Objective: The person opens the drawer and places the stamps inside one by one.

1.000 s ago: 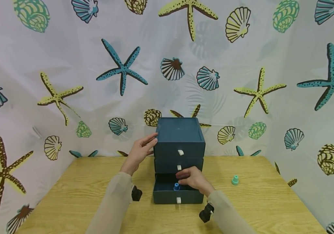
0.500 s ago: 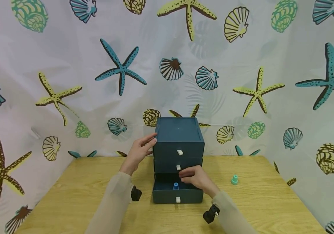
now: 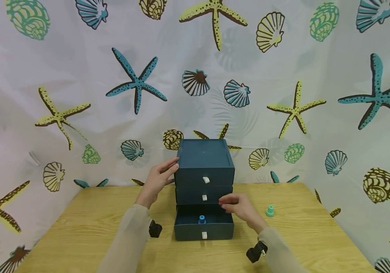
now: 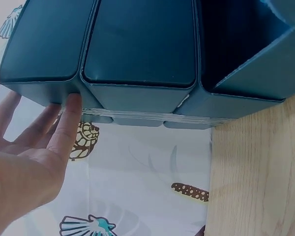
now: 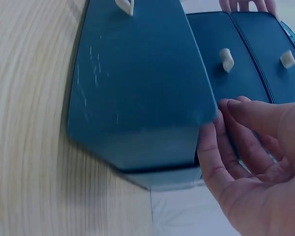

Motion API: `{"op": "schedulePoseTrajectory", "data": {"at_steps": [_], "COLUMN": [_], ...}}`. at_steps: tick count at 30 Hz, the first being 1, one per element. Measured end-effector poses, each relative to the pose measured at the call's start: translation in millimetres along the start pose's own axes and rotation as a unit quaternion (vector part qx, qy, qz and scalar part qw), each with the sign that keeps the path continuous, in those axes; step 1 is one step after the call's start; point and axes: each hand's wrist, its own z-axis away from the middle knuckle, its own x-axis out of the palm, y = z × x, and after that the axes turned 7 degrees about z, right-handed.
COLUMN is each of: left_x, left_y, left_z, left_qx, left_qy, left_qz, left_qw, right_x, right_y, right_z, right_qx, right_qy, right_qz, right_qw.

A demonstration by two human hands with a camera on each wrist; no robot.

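A dark blue cabinet with three stacked drawers stands on the table, its bottom drawer pulled out. Inside that drawer is a small blue stepped, cone-like piece. My left hand rests its extended fingers against the cabinet's upper left side; the left wrist view shows those fingertips at the side wall. At the right edge of the open drawer is my right hand, fingers loosely bent with nothing between them. In the right wrist view, the hand is beside the drawer's corner.
To the right on the wooden table stands a green piece of similar shape. White tab pulls mark the drawer fronts. Behind everything hangs a cloth printed with shells and starfish.
My right hand has moved to the right, from over the open drawer to its right edge. The blue piece stays in the drawer, and my left hand keeps its place on the cabinet.
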Motion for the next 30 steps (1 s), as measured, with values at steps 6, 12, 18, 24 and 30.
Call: {"op": "schedulePoseTrajectory", "data": {"at_steps": [6,12,18,24,30], "left_x": [-0.5,-0.4,-0.6,-0.5,-0.6], "left_y": [-1.1,-3.1,-2.8,-2.4,-1.2], "left_z": [-0.2,0.2,0.0,0.5,1.3], "left_qx": [0.005,0.01,0.01,0.008,0.004], "left_qy": [0.004,0.009,0.012,0.017,0.017], "left_qz": [-0.001,-0.004,-0.003,-0.001,0.0], "left_qw": [1.0,0.9999,0.9999,0.9998,0.9998], "right_x": [-13.5,-25.6,-38.5,-51.5,-59.2], "right_y": [9.1,19.5,27.0,32.1,38.1], "right_z": [6.8,12.9,18.8,24.6,31.0], "right_qx": [0.008,0.008,0.017,0.025,0.061], "right_qy": [0.007,0.006,0.019,0.028,0.064], "right_qz": [-0.008,0.0,-0.002,0.008,0.015], "right_qw": [1.0,1.0,1.0,0.999,0.996]}}
